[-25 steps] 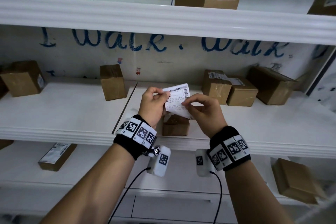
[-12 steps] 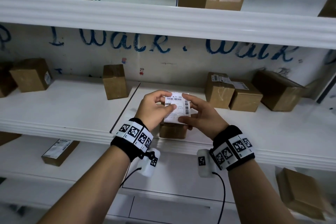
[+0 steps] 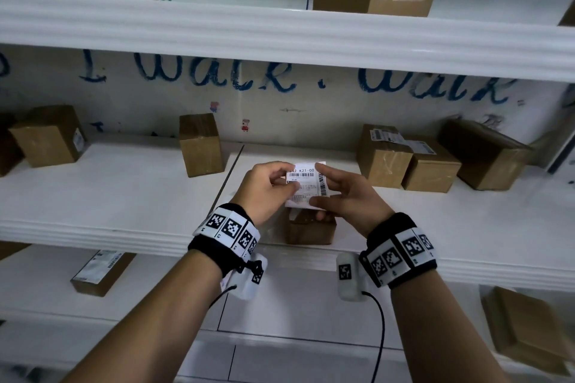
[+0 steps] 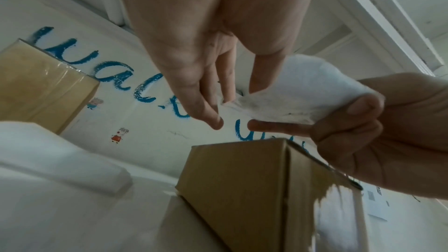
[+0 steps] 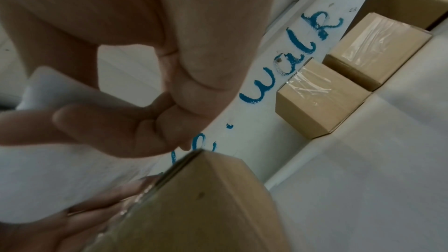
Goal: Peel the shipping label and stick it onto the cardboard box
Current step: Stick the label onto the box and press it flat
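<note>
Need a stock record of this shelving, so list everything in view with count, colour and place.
white printed shipping label with barcodes: one, white, held above the small box
small brown cardboard box: one, brown, front of the middle shelf, under the label
other brown cardboard boxes: at least eight, brown, spread over three shelf levels
white shelves: three levels, white
blue handwritten lettering: blue, back wall above the middle shelf
small cartoon stickers: two, reddish, back wall
black wristbands with white marker tags: two, one on each wrist
left hand: pinches the label's left edge
right hand: pinches its right edge
</note>
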`<action>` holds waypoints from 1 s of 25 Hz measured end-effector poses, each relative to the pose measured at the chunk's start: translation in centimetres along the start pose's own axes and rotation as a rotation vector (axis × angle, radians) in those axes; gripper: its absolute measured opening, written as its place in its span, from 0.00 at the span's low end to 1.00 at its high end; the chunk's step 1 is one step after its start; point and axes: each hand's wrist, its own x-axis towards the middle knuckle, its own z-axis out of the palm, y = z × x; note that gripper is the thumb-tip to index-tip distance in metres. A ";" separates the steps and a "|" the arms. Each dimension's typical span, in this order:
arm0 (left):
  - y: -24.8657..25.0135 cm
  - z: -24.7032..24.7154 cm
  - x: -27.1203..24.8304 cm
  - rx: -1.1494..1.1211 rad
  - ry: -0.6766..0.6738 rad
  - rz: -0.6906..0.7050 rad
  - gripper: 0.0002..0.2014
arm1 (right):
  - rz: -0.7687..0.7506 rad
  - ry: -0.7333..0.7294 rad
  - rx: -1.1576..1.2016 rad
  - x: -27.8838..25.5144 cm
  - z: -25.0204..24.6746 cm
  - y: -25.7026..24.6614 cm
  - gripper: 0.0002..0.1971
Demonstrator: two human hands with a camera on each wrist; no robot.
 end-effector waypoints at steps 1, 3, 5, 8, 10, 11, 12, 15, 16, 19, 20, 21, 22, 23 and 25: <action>-0.1 -0.3 0.3 0.013 -0.014 0.013 0.19 | 0.013 0.000 -0.012 0.1 0.1 -0.2 0.40; -0.3 -0.8 0.7 0.025 -0.061 0.020 0.19 | 0.035 0.014 -0.053 0.4 0.3 -0.3 0.42; -0.7 -1.1 1.0 0.026 -0.092 0.015 0.20 | 0.048 0.028 -0.089 0.7 0.5 -0.2 0.44; -1.4 -1.2 1.4 0.091 -0.080 0.042 0.21 | 0.055 0.079 -0.175 1.1 0.9 -0.1 0.43; -1.5 -1.2 1.4 0.125 -0.061 0.045 0.21 | 0.048 0.129 -0.241 1.2 1.1 -0.1 0.39; -1.5 -1.2 1.4 0.143 -0.052 0.048 0.21 | 0.048 0.151 -0.255 1.3 1.2 0.0 0.37; -1.5 -1.2 1.3 0.159 -0.052 0.054 0.21 | 0.047 0.165 -0.260 1.3 1.3 0.0 0.36; -1.4 -0.9 1.1 0.179 -0.066 0.081 0.19 | 0.042 0.180 -0.286 1.3 1.4 0.0 0.34; -1.3 -0.8 1.0 0.171 -0.070 0.085 0.18 | 0.043 0.186 -0.290 1.2 1.4 -0.1 0.33; -1.0 -0.6 0.7 0.157 -0.065 0.096 0.16 | 0.051 0.208 -0.281 1.1 1.3 0.1 0.33; -0.9 -0.6 0.5 0.163 -0.065 0.099 0.15 | 0.061 0.217 -0.279 1.1 1.3 0.3 0.34; -0.9 -0.5 0.4 0.168 -0.062 0.101 0.15 | 0.068 0.224 -0.275 1.2 1.2 0.5 0.35; -0.8 -0.4 0.3 0.169 -0.060 0.101 0.15 | 0.074 0.228 -0.275 1.2 1.2 0.6 0.37; -0.9 -0.3 0.2 0.161 -0.058 0.101 0.15 | 0.083 0.234 -0.275 1.2 1.2 0.7 0.39; -1.1 0.0 0.1 0.147 -0.059 0.101 0.15 | 0.089 0.229 -0.294 1.1 1.2 0.6 0.38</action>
